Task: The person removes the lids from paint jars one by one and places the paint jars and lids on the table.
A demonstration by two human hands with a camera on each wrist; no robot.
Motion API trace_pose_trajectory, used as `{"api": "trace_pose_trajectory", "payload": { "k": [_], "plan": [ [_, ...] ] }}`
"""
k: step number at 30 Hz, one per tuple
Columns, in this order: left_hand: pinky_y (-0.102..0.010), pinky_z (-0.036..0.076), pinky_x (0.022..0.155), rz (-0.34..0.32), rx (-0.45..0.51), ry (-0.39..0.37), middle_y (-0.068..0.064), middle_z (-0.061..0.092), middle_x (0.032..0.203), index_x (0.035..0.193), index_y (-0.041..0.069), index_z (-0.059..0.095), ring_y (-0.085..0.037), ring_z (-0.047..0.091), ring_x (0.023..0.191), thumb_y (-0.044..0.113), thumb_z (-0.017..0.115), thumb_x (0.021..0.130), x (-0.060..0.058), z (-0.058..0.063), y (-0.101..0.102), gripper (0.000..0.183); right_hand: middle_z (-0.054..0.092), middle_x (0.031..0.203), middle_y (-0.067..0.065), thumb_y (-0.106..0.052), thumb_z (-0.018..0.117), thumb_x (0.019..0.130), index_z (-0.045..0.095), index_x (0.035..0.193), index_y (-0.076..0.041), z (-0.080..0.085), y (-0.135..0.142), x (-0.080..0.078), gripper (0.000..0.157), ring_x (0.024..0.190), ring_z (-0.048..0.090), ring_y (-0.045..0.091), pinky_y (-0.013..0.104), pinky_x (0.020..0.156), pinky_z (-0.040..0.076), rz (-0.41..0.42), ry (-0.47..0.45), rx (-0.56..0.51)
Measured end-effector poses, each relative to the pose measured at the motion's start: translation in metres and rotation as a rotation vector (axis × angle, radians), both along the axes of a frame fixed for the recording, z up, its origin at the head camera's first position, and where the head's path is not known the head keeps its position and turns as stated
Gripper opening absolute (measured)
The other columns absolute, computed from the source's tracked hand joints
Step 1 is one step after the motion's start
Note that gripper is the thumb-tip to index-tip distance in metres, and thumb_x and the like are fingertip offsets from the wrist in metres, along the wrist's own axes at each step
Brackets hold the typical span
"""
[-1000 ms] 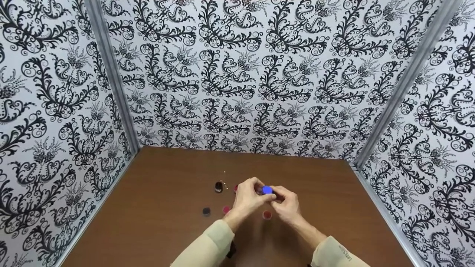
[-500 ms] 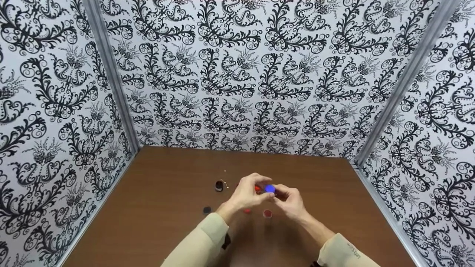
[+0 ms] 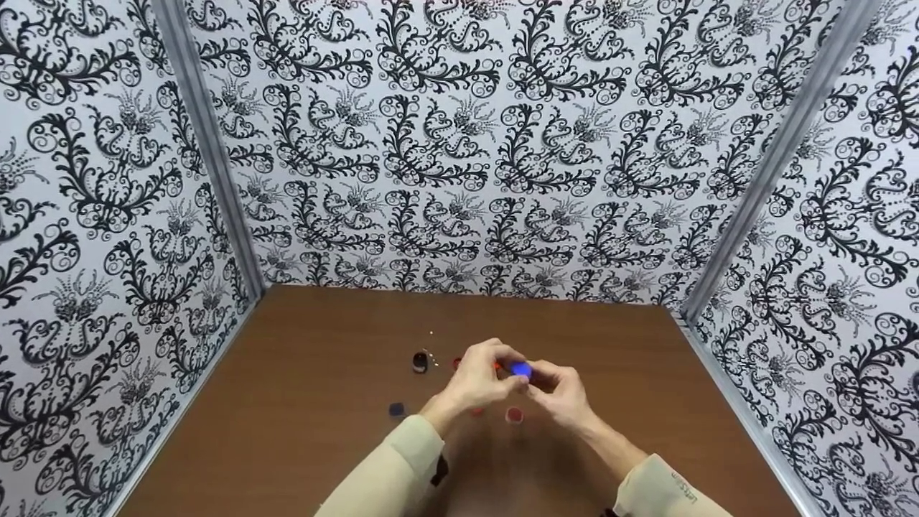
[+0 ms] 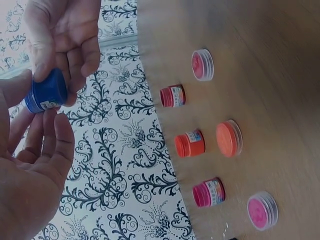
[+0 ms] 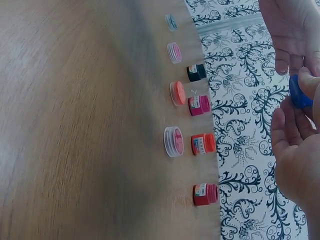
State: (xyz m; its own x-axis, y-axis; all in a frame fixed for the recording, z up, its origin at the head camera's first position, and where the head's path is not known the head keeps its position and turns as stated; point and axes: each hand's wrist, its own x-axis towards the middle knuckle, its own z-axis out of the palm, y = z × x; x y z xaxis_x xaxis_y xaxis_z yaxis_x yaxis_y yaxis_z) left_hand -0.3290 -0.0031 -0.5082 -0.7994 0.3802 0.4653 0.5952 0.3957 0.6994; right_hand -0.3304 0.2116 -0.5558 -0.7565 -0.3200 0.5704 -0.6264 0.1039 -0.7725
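Observation:
A small blue paint jar (image 3: 520, 370) is held up above the table between both hands. My left hand (image 3: 477, 373) pinches it from the left, with the thumb on its side in the left wrist view, where the blue jar (image 4: 47, 92) lies tilted. From the other side my right hand (image 3: 563, 395) grips it, its thumb pressed to the blue surface (image 5: 300, 92) in the right wrist view. Whether the jar's lid is on cannot be told. Beyond the hands stand open jars of red (image 4: 172, 96), orange (image 4: 190, 144) and magenta (image 4: 209, 192) paint.
On the brown table (image 3: 323, 445) lie screw lids: a red one (image 4: 202, 65), an orange one (image 4: 228, 138), a magenta one (image 4: 262, 211) and a dark one (image 3: 396, 409). A black jar (image 3: 420, 362) stands left, near small pale specks. Patterned walls (image 3: 445, 143) enclose the table.
The left forearm has shifted left, covering the magenta lid and uncovering part of the orange one. Both hands have stayed on the blue jar, which moved slightly right.

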Motion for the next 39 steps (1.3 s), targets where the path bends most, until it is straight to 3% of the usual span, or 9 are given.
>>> {"api": "trace_pose_trajectory", "payload": {
  "k": [6,9,15,19,25,30,34,39],
  "plan": [
    [-0.024,0.060,0.081,0.077,0.086,-0.111,-0.005,0.077,0.102,0.109,0.010,0.083,-0.020,0.073,0.091,0.020,0.094,0.089,0.003,-0.004,0.007,0.025,0.080,0.109,0.033,0.013,0.080,0.094,0.072,0.126,0.022,-0.002,-0.003,0.002,0.034,0.101,0.079,0.000,0.019,0.087,0.066,-0.017,-0.015,-0.052],
    [-0.022,0.057,0.079,0.135,0.131,-0.141,-0.003,0.078,0.100,0.104,0.012,0.080,-0.012,0.068,0.086,0.024,0.096,0.086,0.003,-0.007,0.012,0.026,0.080,0.109,0.033,0.014,0.080,0.092,0.073,0.125,0.021,-0.002,-0.006,0.003,0.034,0.100,0.079,-0.001,0.018,0.086,0.065,-0.057,-0.016,-0.067],
    [-0.023,0.053,0.076,0.241,0.161,-0.115,-0.003,0.078,0.093,0.095,0.014,0.074,-0.007,0.064,0.082,0.030,0.100,0.080,0.002,-0.009,0.019,0.034,0.080,0.107,0.036,0.015,0.084,0.089,0.077,0.119,0.017,-0.001,-0.013,0.002,0.032,0.096,0.080,0.000,0.017,0.083,0.065,-0.156,-0.049,-0.113],
    [-0.024,0.054,0.075,0.264,0.168,-0.125,-0.003,0.078,0.092,0.095,0.013,0.072,-0.009,0.066,0.081,0.032,0.101,0.079,0.001,-0.009,0.020,0.038,0.079,0.107,0.038,0.017,0.084,0.086,0.079,0.118,0.016,0.000,-0.015,0.001,0.032,0.094,0.079,0.000,0.016,0.083,0.065,-0.186,-0.072,-0.120],
    [-0.023,0.055,0.075,0.223,0.173,-0.185,0.001,0.078,0.091,0.099,0.015,0.073,-0.004,0.064,0.080,0.039,0.103,0.079,0.000,-0.009,0.013,0.044,0.079,0.107,0.038,0.017,0.084,0.085,0.079,0.118,0.015,0.002,-0.016,0.000,0.034,0.094,0.079,-0.001,0.016,0.082,0.064,-0.181,-0.087,-0.100],
    [-0.022,0.059,0.081,0.124,0.200,-0.231,-0.002,0.082,0.100,0.113,0.014,0.080,-0.005,0.070,0.087,0.040,0.100,0.083,-0.003,-0.008,0.004,0.044,0.079,0.110,0.039,0.008,0.087,0.091,0.077,0.120,0.017,0.004,-0.015,-0.001,0.032,0.098,0.081,0.003,0.017,0.085,0.065,-0.165,-0.087,-0.116],
    [-0.024,0.063,0.089,0.039,0.183,-0.209,-0.008,0.083,0.114,0.130,0.010,0.080,-0.011,0.076,0.097,0.032,0.092,0.092,-0.006,-0.005,-0.002,0.045,0.077,0.111,0.042,0.010,0.084,0.092,0.074,0.122,0.021,0.005,-0.014,-0.002,0.034,0.097,0.081,0.004,0.020,0.084,0.066,-0.116,-0.085,-0.128],
    [-0.028,0.063,0.095,-0.005,0.112,-0.140,-0.010,0.079,0.118,0.135,0.007,0.080,-0.019,0.076,0.105,0.027,0.087,0.096,-0.006,-0.002,-0.007,0.045,0.074,0.111,0.045,0.016,0.080,0.091,0.072,0.123,0.024,0.006,-0.014,-0.004,0.033,0.097,0.080,0.001,0.020,0.084,0.066,-0.074,-0.066,-0.114]
  ]
}}
